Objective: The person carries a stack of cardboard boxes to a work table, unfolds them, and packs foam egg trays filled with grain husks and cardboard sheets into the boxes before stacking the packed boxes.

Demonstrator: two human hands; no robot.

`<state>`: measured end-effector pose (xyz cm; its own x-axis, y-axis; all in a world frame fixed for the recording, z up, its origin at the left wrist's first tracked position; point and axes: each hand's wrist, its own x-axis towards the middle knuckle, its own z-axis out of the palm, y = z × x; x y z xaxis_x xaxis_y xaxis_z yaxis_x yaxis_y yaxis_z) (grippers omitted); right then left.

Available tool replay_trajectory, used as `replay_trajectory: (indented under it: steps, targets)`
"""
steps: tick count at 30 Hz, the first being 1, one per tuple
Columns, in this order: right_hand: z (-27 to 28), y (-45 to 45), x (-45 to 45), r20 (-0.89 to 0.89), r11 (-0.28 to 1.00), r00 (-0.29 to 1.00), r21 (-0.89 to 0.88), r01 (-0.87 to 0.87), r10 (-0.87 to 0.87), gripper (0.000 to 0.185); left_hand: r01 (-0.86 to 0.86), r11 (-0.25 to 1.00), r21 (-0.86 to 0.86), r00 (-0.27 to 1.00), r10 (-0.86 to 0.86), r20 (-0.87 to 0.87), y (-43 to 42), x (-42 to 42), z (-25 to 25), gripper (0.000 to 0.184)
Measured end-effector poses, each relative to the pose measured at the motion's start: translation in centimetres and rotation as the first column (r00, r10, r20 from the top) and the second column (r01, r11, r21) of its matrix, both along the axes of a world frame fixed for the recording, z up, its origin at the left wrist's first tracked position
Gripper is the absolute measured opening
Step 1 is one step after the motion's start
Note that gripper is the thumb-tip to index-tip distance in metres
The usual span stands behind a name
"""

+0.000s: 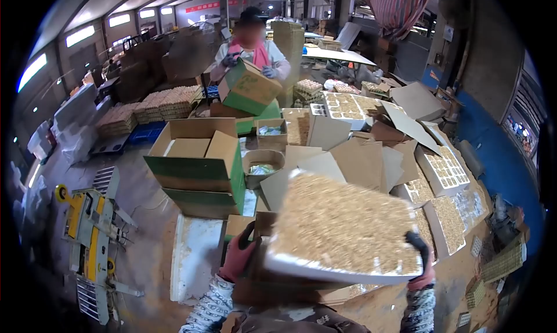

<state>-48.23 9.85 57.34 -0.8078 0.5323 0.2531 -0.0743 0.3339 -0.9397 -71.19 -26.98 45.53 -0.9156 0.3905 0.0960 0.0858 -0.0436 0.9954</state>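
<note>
A white foam tray [348, 228], topped with loose tan husk-like material, is tilted and motion-blurred in front of me. My right hand [422, 260], in a pink glove with dark fingers, grips its right edge. My left hand [237, 254], gloved likewise, is at the left beside an open cardboard box [262, 225]. A gap shows between this hand and the tray's near left corner. Its fingers are partly hidden, so I cannot tell whether it grips the box. Part of the box lies beneath the tray.
Green-and-brown cartons [200, 170] are stacked ahead left. Loose cardboard sheets [354, 164] and more filled foam trays [444, 170] lie right. Across from me a person [249, 54] holds a carton [250, 89]. A yellow-and-grey machine [93, 234] stands left, egg trays [168, 103] behind.
</note>
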Motion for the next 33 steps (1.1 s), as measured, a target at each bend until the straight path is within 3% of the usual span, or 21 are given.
replay_trajectory:
  steps: [2, 3, 6, 8, 9, 10, 12, 13, 14, 16, 18, 19, 20, 22, 23, 24, 25, 27, 30, 32, 33]
  targets:
    - [0.8, -3.9, -3.5, 0.177, 0.984, 0.979, -0.162, -0.071, 0.100, 0.027, 0.004, 0.970, 0.242, 0.973, -0.060, 0.224, -1.2, 0.9, -0.9, 0.044]
    - [2.4, -6.4, -4.7, 0.135, 0.973, 0.976, -0.177, -0.148, 0.173, 0.025, -0.018, 0.922, 0.386, 0.922, -0.134, 0.363, -1.8, 0.9, -2.2, 0.041]
    - [1.9, -6.5, -6.4, 0.259, 0.908, 0.934, 0.276, -0.315, 0.245, 0.026, 0.033, 0.999, -0.019, 0.987, -0.030, 0.156, -3.4, 1.6, 0.6, 0.042]
    - [-0.9, -4.2, -6.8, 0.231, 0.956, 0.941, 0.099, -0.277, 0.249, 0.028, 0.019, 0.993, 0.118, 0.993, -0.033, 0.112, -3.6, 1.0, -2.9, 0.049]
    - [-0.6, -4.7, -7.2, 0.232, 0.971, 0.953, 0.094, -0.220, 0.194, 0.028, 0.012, 0.996, 0.084, 1.000, -0.014, 0.025, -2.8, 1.0, -1.0, 0.056]
    - [-0.2, -5.2, -7.4, 0.242, 0.984, 0.961, 0.081, -0.159, 0.136, 0.028, -0.068, 0.993, -0.097, 0.997, 0.072, 0.038, -2.7, 1.7, 1.4, 0.052]
    - [1.3, -6.6, -8.7, 0.297, 0.990, 0.947, -0.105, -0.098, 0.125, 0.031, 0.022, 0.999, -0.035, 1.000, -0.023, -0.011, -2.9, 0.6, -0.4, 0.046]
    - [0.7, -6.0, -9.2, 0.329, 0.981, 0.930, -0.157, -0.117, 0.164, 0.032, -0.045, 0.993, -0.105, 0.999, 0.046, 0.002, -3.1, 0.9, -0.6, 0.041]
    - [-0.1, -5.4, -9.4, 0.354, 0.969, 0.913, -0.211, -0.132, 0.202, 0.034, -0.010, 1.000, 0.013, 0.996, 0.009, 0.093, -3.0, 0.5, -1.8, 0.043]
    - [-2.5, -4.9, -9.0, 0.398, 0.910, 0.901, -0.414, 0.008, 0.173, 0.043, -0.019, 1.000, 0.015, 0.998, 0.018, 0.056, -1.9, 0.6, -0.3, 0.040]
    - [-5.6, -4.1, -7.7, 0.508, 0.979, 0.856, -0.205, 0.012, 0.096, 0.046, -0.112, 0.994, 0.015, 0.984, 0.113, -0.139, -2.8, 0.7, -2.9, 0.036]
    - [-5.4, -4.2, -8.0, 0.612, 0.972, 0.783, 0.097, -0.214, 0.111, 0.047, -0.155, 0.987, 0.032, 0.959, 0.158, -0.236, -3.2, -0.2, -4.8, 0.034]
    - [-4.7, -5.4, -8.2, 0.735, 0.903, 0.672, 0.344, -0.258, -0.088, 0.051, -0.117, 0.881, 0.458, 0.991, 0.074, 0.111, -3.2, -2.3, -7.4, 0.028]
    - [-5.9, -5.9, -8.7, 0.629, 0.707, 0.762, 0.608, -0.360, -0.153, 0.060, -0.198, 0.964, 0.176, 0.966, 0.162, 0.200, 0.1, -7.3, -0.8, 0.023]
    - [-6.9, -6.0, -8.9, 0.539, 0.619, 0.825, 0.711, -0.334, -0.173, 0.065, -0.099, 0.993, -0.061, 0.979, 0.086, -0.182, 1.6, -11.2, -1.3, 0.027]
    - [-6.6, -6.6, -9.6, 0.499, 0.445, 0.834, 0.818, -0.364, -0.236, 0.070, -0.055, 0.973, -0.225, 0.965, -0.006, -0.262, 3.4, -14.4, -2.3, 0.032]
    - [-6.5, -7.0, -10.4, 0.623, 0.460, 0.732, 0.754, -0.469, -0.274, 0.072, -0.047, 0.899, -0.435, 0.921, -0.129, -0.367, 5.5, -16.4, 0.0, 0.045]
    - [-6.1, -7.3, -12.0, 0.727, 0.467, 0.597, 0.681, -0.565, -0.338, 0.076, -0.343, 0.751, -0.564, 0.772, -0.117, -0.625, 9.2, -23.0, -5.5, 0.052]
    - [-3.4, -7.5, -14.7, 0.881, 0.522, 0.317, 0.465, -0.715, -0.351, 0.082, -0.477, 0.504, -0.720, 0.725, -0.238, -0.647, 12.7, -29.3, -9.5, 0.042]
    - [-3.8, -7.2, -15.4, 0.885, 0.467, 0.311, 0.450, -0.761, -0.345, 0.082, -0.218, 0.337, -0.916, 0.866, -0.367, -0.341, 13.6, -32.2, -12.8, 0.029]
    - [-3.9, -7.0, -15.7, 0.889, 0.439, 0.304, 0.438, -0.785, -0.342, 0.082, -0.349, 0.413, -0.841, 0.819, -0.301, -0.488, 13.9, -32.1, -14.5, 0.022]
